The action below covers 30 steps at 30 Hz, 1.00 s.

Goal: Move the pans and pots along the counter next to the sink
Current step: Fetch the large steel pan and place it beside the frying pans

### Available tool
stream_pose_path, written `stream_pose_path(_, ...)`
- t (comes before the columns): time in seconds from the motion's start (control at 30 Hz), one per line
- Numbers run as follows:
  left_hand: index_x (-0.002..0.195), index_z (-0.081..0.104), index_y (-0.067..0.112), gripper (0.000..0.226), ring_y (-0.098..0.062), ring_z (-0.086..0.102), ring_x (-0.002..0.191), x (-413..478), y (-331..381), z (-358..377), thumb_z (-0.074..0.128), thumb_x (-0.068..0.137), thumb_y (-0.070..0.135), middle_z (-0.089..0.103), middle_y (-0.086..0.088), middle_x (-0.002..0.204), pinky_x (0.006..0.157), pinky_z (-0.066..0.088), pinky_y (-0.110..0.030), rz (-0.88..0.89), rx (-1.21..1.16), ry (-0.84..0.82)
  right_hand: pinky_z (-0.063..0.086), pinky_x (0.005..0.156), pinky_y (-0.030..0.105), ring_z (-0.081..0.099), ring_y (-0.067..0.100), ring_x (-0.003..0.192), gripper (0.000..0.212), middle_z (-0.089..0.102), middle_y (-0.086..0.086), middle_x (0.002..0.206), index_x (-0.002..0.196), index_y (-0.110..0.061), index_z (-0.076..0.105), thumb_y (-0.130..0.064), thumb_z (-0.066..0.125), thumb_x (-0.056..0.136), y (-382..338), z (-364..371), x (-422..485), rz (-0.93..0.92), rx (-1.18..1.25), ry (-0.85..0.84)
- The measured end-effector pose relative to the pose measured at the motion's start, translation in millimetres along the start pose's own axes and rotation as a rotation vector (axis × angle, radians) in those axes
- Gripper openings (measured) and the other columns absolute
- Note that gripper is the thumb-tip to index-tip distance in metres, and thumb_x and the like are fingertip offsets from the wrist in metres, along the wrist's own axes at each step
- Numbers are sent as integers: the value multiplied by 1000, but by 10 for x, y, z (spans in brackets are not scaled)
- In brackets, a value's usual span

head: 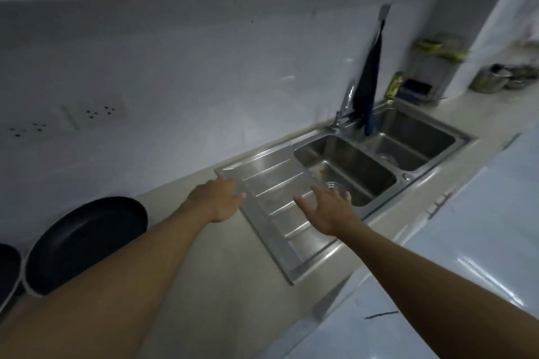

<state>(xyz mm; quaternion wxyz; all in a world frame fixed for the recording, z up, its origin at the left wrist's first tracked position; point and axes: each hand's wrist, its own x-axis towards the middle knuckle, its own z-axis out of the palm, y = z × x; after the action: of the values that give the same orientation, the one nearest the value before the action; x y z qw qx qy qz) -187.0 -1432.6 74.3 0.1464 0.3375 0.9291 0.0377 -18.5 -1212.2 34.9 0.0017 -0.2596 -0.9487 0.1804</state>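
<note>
A large black pan (87, 242) leans against the wall on the pale counter (227, 265) at the lower left. The edge of a second dark pan (7, 271) shows at the frame's left border. My left hand (217, 198) hovers over the left rim of the steel drainboard (280, 201), fingers loosely curled and empty. My right hand (328, 210) is spread open above the drainboard, near the left sink basin (347, 169), holding nothing. Steel pots (495, 77) stand far right, beyond the sink.
A double steel sink with a tap (345, 105) fills the centre right. A dark cloth (367, 81) hangs over the tap. A green-trimmed rack (437, 58) and a bottle (393, 84) stand behind the sink. Wall sockets (99, 112) sit on the left.
</note>
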Motion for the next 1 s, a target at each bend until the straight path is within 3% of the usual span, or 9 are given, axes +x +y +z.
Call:
stream_pose_path(0.17, 144, 46, 21, 59, -31, 44, 139, 433, 1311, 121, 38, 98, 57, 44, -9, 154, 111, 39, -42, 147, -13, -23, 13, 121, 61, 36, 31, 148, 99, 47, 8, 155, 151, -23, 42, -89, 11, 83, 1207, -295, -319, 134, 61, 38)
stream_pose_path(0.4, 152, 37, 21, 67, -32, 41, 142, 899, 2969, 369, 41, 97, 59, 38, -10, 158, 114, 37, -47, 350, -91, -95, 11, 123, 62, 37, 33, 147, 90, 46, 6, 157, 153, -24, 40, -84, 17, 89, 2550, -738, -706, 377, 165, 69)
stream_pose_path(0.8, 156, 29, 25, 77, -27, 31, 149, 1882, 5171, 692, 35, 93, 70, 28, -5, 164, 118, 28, -45, 639, -67, -236, 23, 122, 54, 38, 29, 147, 87, 43, 8, 159, 155, -16, 39, -77, 24, 94, 4135, -1464, -894, 662, 362, 261)
stream_pose_path(1.0, 153, 35, 22, 75, -29, 38, 144, 2430, 6239, 648, 33, 94, 69, 37, -6, 160, 116, 33, -46, 758, -71, -252, 28, 121, 52, 40, 28, 145, 89, 45, 5, 158, 154, -18, 40, -80, 26, 92, 4879, -1776, -783, 807, 429, 370)
